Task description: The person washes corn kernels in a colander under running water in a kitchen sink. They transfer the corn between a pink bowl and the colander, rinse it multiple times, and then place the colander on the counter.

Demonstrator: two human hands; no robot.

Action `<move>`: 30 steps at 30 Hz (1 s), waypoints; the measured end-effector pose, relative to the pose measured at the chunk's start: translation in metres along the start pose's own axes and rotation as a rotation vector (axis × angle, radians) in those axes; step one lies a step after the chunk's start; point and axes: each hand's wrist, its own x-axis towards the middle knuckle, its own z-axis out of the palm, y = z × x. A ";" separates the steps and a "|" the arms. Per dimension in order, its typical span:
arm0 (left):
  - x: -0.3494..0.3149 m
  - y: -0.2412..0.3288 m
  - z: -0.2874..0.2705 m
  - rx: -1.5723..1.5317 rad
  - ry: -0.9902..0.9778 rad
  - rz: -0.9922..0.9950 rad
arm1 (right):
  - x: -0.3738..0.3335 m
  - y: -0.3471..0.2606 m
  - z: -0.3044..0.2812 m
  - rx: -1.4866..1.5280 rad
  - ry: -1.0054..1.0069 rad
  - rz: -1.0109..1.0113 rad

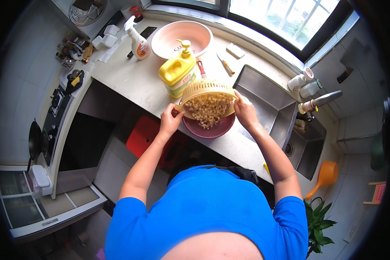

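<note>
Between both hands I hold a yellow plastic colander (pixel 209 86), tilted toward me. Small pale, cube-like food pieces (pixel 209 109) fill it and spill over its lower edge; their exact kind is too small to tell. Under it, at the counter's front edge, sits a dark red bowl (pixel 210 131), its inside mostly hidden by the colander. My left hand (pixel 170 119) is closed on the colander's left rim. Around the right rim curl the fingers of my right hand (pixel 245 113).
Close behind the colander stands a yellow pump jug (pixel 177 73). Farther back are a pink basin (pixel 160 39), a white spray bottle (pixel 138 43) and a knife with a yellow handle (pixel 227 67). A steel double sink (pixel 264 93) with a faucet (pixel 320 102) lies to the right.
</note>
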 end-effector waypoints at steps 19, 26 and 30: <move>-0.003 0.000 0.010 0.103 0.184 0.347 | -0.016 -0.009 -0.011 0.109 0.165 -0.137; -0.002 0.009 0.006 0.156 0.185 0.487 | -0.018 -0.013 -0.010 0.100 0.295 -0.287; -0.011 -0.001 0.001 0.205 0.151 0.556 | -0.022 -0.011 -0.004 0.094 0.232 -0.222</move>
